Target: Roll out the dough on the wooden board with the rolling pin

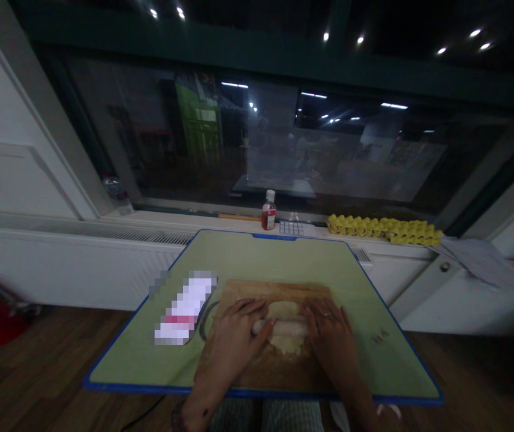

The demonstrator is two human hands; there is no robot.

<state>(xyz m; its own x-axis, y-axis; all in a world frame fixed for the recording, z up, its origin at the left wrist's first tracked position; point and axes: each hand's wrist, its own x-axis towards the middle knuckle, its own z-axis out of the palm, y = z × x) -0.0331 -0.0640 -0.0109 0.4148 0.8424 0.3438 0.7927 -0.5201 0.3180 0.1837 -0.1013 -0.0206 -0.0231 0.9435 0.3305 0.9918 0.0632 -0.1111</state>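
A pale rolling pin [286, 327] lies crosswise over a flat, ragged-edged sheet of dough [283, 345]. Under the dough is a brown wooden board [257, 375]. My left hand [241, 327] rests on the pin's left end, thumb along its near side and fingers reaching forward over the board. On the right end sits my right hand [331, 330], its fingers laid over the pin and hiding that end. Dough shows both in front of and behind the pin, between my two hands.
The board lies on a green, blue-edged table [279, 258]. Left of it are a blurred-out pale object [187, 309] and a grey curved cord or ring [206, 321]. On the windowsill stand a small red bottle [268, 211] and yellow egg cartons [382, 229]; papers [481, 261] lie farther right.
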